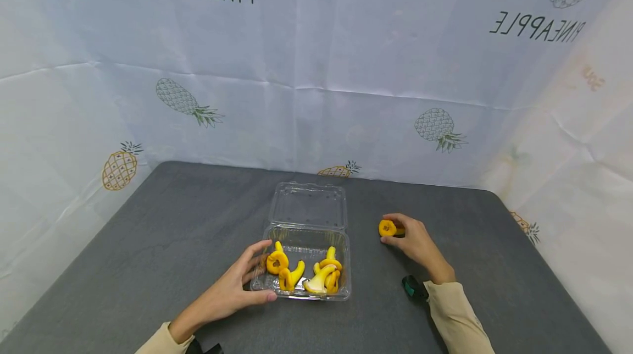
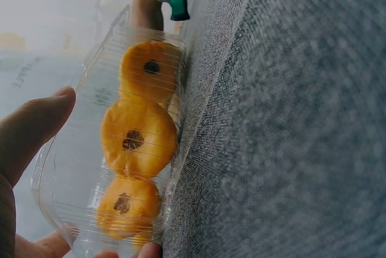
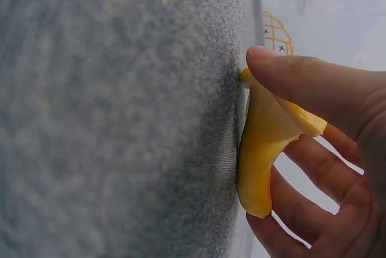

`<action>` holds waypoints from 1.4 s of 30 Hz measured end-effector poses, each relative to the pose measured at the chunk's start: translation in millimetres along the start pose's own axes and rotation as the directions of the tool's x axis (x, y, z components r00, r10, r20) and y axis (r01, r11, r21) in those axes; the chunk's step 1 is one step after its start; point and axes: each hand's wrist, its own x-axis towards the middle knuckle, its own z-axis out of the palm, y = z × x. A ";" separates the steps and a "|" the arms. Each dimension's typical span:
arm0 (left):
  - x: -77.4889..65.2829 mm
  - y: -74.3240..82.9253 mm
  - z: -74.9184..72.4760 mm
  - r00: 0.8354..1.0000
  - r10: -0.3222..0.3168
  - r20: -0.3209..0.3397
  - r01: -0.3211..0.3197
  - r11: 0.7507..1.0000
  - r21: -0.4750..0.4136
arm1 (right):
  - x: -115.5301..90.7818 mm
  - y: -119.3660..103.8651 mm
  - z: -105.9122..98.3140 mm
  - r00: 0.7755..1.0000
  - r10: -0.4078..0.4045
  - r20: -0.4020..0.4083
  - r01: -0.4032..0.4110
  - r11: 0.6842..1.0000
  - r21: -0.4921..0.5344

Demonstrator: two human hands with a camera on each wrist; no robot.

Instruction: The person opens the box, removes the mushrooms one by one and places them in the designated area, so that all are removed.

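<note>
Right hand point(image 1: 412, 241) pinched a yellow chanterelle mushroom point(image 1: 387, 228) between thumb and fingers, low at the counter point(image 1: 207, 216), right of the clear clamshell container point(image 1: 304, 252) and well in from the counter's right edge; whether the stalk touched the surface was hard to tell. Left hand point(image 1: 229, 288) held the near left corner of the container, thumb at the near rim, fingers spread along the left wall. Five more chanterelles point(image 1: 292, 277) lay inside, and the raised lid point(image 1: 309, 205) leaned back toward the counter's far edge, behind which hung a pineapple-printed cloth point(image 1: 321, 128).
</note>
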 end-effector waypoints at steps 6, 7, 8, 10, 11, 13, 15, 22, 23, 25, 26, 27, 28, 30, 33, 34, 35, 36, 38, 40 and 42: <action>-0.6 1.0 -0.3 1.000 -0.002 -0.004 0.002 1.000 0.007 | 1.6 1.6 1.1 1.000 0.001 -0.001 -0.001 1.000 0.005; -0.7 1.1 -0.4 1.000 -0.002 -0.004 0.002 1.000 0.007 | 1.8 1.6 1.0 1.000 -0.001 -0.001 0.001 1.000 0.006; -0.8 1.3 -0.4 1.000 -0.002 -0.003 0.002 1.000 0.006 | 2.0 1.8 1.1 1.000 -0.001 -0.001 0.001 1.000 0.009; -0.9 1.4 -0.4 1.000 -0.002 -0.002 0.002 1.000 0.006 | 2.1 2.0 0.8 1.000 -0.001 -0.003 0.001 1.000 0.014; -0.9 1.3 -0.4 1.000 -0.003 -0.001 0.003 1.000 0.006 | 2.1 2.4 0.5 1.000 -0.002 -0.003 0.002 1.000 0.015; -0.8 1.2 -0.3 1.000 -0.002 -0.002 0.002 1.000 0.006 | 1.7 3.2 -0.3 1.000 -0.003 -0.002 0.003 1.000 0.017; -0.7 0.8 -0.2 1.000 -0.002 -0.002 0.002 1.000 0.007 | 1.3 3.8 -0.6 1.000 -0.007 -0.003 0.007 1.000 0.017; -0.3 -0.3 0.2 1.000 0.008 -0.004 -0.008 1.000 0.014 | 0.4 4.3 -2.0 0.999 -0.022 -0.023 0.022 1.000 -0.001; -0.3 -0.3 0.3 1.000 0.008 -0.004 -0.008 1.000 0.013 | 0.2 3.8 -2.5 0.999 -0.023 -0.028 0.023 1.000 -0.004; -0.2 -0.2 0.3 1.000 0.009 -0.004 -0.009 1.000 0.012 | 0.1 2.4 -3.9 0.999 -0.025 -0.038 0.025 1.000 -0.004; -0.2 -0.2 0.2 1.000 0.010 -0.004 -0.010 1.000 0.011 | 0.0 1.8 -4.6 0.999 -0.027 -0.041 0.027 1.000 -0.002; -0.2 -0.2 0.2 1.000 0.012 -0.005 -0.012 1.000 0.011 | 0.0 1.1 -5.2 0.999 -0.028 -0.043 0.028 1.000 0.000; -0.2 -0.3 0.2 1.000 0.014 -0.005 -0.013 1.000 0.012 | -0.1 0.5 -5.8 0.999 -0.030 -0.043 0.030 1.000 -0.001; -0.1 -0.8 0.1 1.000 0.021 -0.004 -0.021 1.000 0.012 | -0.3 -1.1 -7.1 0.998 -0.033 -0.045 0.034 0.999 0.002; -0.2 -1.8 0.1 0.999 0.033 -0.004 -0.033 0.999 0.012 | -0.8 -3.8 -8.9 0.998 -0.041 -0.052 0.041 0.999 -0.001; -0.2 -2.1 0.1 0.999 0.038 -0.004 -0.038 0.999 0.012 | -1.1 -4.9 -9.3 0.998 -0.044 -0.055 0.044 0.999 -0.001; -0.2 -2.4 0.2 0.999 0.041 -0.003 -0.041 0.999 0.011 | -1.3 -6.1 -9.8 0.997 -0.046 -0.058 0.046 0.999 -0.002; -0.2 -2.6 0.2 0.999 0.044 -0.003 -0.044 0.999 0.012 | -1.4 -7.4 -10.4 0.997 -0.049 -0.061 0.049 0.999 0.000; -0.1 -2.9 0.3 0.999 0.048 -0.006 -0.048 0.999 0.015 | -1.8 -10.5 -11.4 0.996 -0.057 -0.061 0.058 0.998 0.005; 0.1 -3.1 0.4 0.999 0.049 -0.007 -0.049 0.999 0.018 | -2.4 -14.9 -12.1 0.996 -0.071 -0.060 0.072 0.997 0.011; 0.4 -3.2 0.2 0.999 0.046 -0.007 -0.046 0.999 0.018 | -3.1 -20.6 -12.7 0.994 -0.090 -0.060 0.091 0.996 0.013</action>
